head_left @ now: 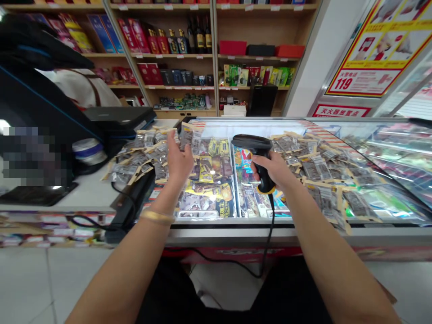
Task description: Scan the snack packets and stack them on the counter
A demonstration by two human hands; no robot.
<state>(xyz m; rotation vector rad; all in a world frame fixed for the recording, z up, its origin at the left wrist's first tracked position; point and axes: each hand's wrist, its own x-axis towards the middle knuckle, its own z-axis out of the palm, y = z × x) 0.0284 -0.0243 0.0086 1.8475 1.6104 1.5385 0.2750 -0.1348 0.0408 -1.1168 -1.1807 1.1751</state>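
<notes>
Where the packet (186, 135) is: at 12 o'clock of my left hand (178, 162), lifted clear of the surface (398, 173), which is the glass lid of a freezer chest.
Left hand: my fingers are closed on the packet's lower part. The pinch itself is partly hidden behind my palm, and a bangle (157, 217) sits on that wrist.
Right hand: at 3 o'clock of the left, my right hand (274, 170) has its fingers wrapped fully round the handle of the scanner (254, 145). The black head leans toward 10 o'clock, roughly the packet's way.
Cable: the scanner's cable (269, 238) drops from the handle toward 6 o'clock, over the front edge of the surface.
Heaps: matching packets lie loose on the surface, the left heap (141, 155) at 9 o'clock and the right heap (320, 173) at 3 o'clock.
Packet's handling: I judge it very light, thin and floppy, made of clear glossy film with a paper-like strip. It looks likely to slip, curl or catch glare.
Where to hold it: I'd pinch it flat by an edge or the strip, leaving the printed face bare and unbent.
Scanner's handling: it looks rigid and fairly light, best held by the handle. The trailing cable could drag across loose packets.
</notes>
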